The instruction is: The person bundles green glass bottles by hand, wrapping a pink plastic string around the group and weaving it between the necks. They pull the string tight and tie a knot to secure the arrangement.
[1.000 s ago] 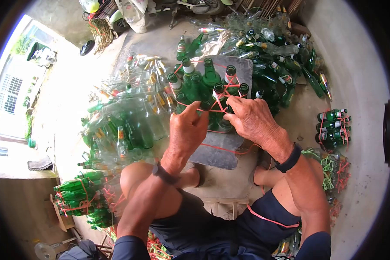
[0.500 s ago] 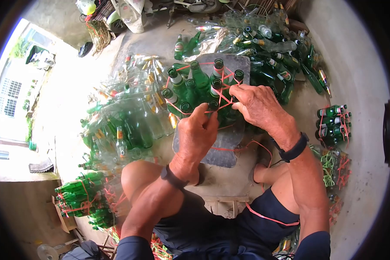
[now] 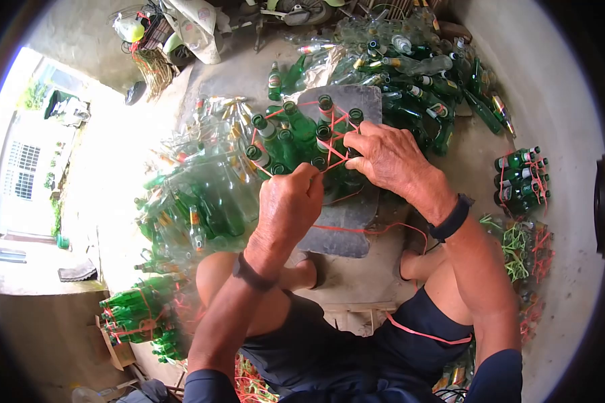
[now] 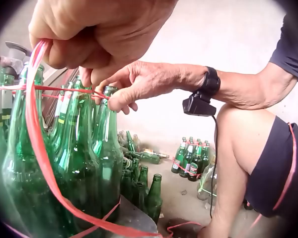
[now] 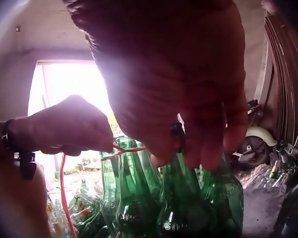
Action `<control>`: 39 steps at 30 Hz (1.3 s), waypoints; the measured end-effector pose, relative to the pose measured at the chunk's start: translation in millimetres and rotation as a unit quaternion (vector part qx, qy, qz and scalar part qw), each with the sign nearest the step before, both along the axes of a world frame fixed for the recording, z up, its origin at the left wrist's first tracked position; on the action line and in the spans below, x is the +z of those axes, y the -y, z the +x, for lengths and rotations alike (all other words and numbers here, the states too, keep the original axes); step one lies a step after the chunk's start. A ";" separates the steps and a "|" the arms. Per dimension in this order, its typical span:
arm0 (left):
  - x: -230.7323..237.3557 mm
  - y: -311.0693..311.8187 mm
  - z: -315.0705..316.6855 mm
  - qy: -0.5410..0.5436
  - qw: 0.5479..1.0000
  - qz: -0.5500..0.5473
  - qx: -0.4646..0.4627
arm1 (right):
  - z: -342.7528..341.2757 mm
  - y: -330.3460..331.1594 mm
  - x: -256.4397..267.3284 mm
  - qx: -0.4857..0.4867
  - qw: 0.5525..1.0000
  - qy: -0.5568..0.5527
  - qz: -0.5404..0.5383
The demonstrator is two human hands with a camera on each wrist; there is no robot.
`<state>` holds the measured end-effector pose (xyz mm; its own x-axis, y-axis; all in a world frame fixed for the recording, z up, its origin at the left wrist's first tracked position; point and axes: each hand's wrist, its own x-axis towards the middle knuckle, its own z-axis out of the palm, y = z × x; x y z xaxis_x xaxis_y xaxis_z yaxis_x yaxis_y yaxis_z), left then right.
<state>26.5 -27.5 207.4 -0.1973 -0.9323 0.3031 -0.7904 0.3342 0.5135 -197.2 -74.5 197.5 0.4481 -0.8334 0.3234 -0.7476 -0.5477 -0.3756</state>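
Note:
Green bottles (image 3: 302, 126) stand upright in a cluster on a dark board (image 3: 343, 232), with red twine (image 3: 269, 115) round and across their necks. My left hand (image 3: 286, 205) is at the near side of the cluster, its curled fingers pinching the twine; in the left wrist view a strand (image 4: 37, 134) hangs from that hand (image 4: 99, 34). My right hand (image 3: 400, 164) is at the near right bottles, thumb and fingers round a bottle neck. In the right wrist view that hand (image 5: 174, 84) covers the bottle tops, and the twine (image 5: 131, 148) runs between both hands.
Loose bottles (image 3: 202, 181) lie heaped at the left, and more (image 3: 423, 80) at the back right. Tied bundles of bottles rest at the right (image 3: 521, 178) and lower left (image 3: 138, 312). Loose red twine (image 3: 396, 227) trails off the board's near end.
The bottle cluster has shifted a little left in the head view. My left hand has closed more tightly and moved slightly left of the near bottle neck; my right hand stays beside the right bottles.

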 end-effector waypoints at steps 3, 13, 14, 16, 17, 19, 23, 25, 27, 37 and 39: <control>6.5 8.2 3.9 0.030 0.999 -0.010 -0.042 | -0.1 2.8 -0.8 0.005 1.000 0.007 0.004; 29.3 44.5 1.2 0.117 0.983 -0.027 -0.138 | 7.0 6.5 -12.4 0.009 1.000 0.023 -0.015; 29.9 49.2 0.4 0.121 0.981 -0.028 -0.149 | 7.7 5.9 -12.9 0.009 1.000 0.023 -0.014; 30.1 58.0 -0.7 0.125 0.979 -0.028 -0.160 | 8.1 4.5 -12.1 0.001 0.999 0.042 -0.009; 30.3 62.2 -0.3 0.114 0.981 -0.017 -0.157 | 8.0 3.9 -11.8 0.001 0.999 0.043 -0.008; 30.6 71.0 1.0 0.103 0.983 -0.004 -0.154 | 7.9 2.7 -11.3 0.001 0.999 0.039 -0.003; 29.9 91.6 7.4 0.110 0.980 0.084 -0.142 | 11.4 1.2 -5.6 0.001 0.997 0.079 -0.003; 26.1 100.1 11.1 0.125 0.976 0.114 -0.139 | 9.8 1.5 -5.7 0.002 0.997 0.072 0.026; 19.3 105.9 15.7 0.078 0.972 0.170 -0.140 | 8.4 2.5 -7.6 0.007 0.997 0.067 0.027; 3.3 104.5 22.1 0.164 0.968 0.129 -0.137 | 8.4 3.5 -7.4 0.006 0.998 0.036 0.044; 5.7 93.7 18.4 0.216 0.967 0.111 -0.084 | 9.5 3.5 -11.4 0.004 0.999 0.043 0.030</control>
